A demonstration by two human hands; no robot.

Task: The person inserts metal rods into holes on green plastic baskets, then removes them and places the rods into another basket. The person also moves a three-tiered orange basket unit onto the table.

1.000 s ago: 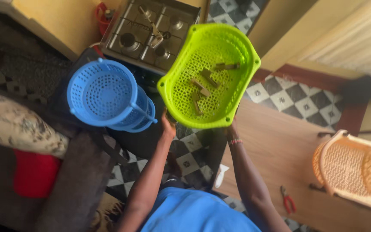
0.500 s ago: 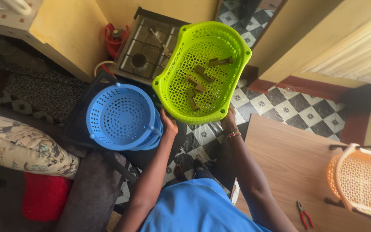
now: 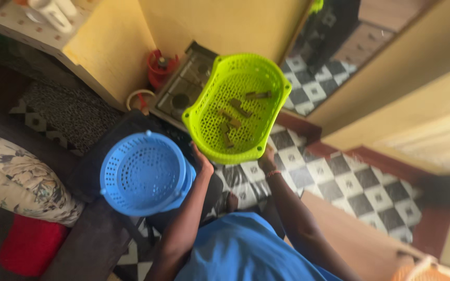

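Gas stove (image 3: 186, 88), upper centre; red cylinder (image 3: 161, 66) beside it; floral cushion (image 3: 19, 179), left; checkered floor (image 3: 339, 182), right.

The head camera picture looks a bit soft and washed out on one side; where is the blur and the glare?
Head view: soft throughout, the small brown pieces in the green basket smeared; bright light bleaches the wall and curtain at right; the cushions at left lie in shadow; the blue basket and both hands are evenly lit.

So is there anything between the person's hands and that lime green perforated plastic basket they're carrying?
Nothing visible. The left hand and right hand both grip the near rim of the lime green perforated plastic basket directly. The round blue plastic colander sits off to the left, beside the left hand, not in between.
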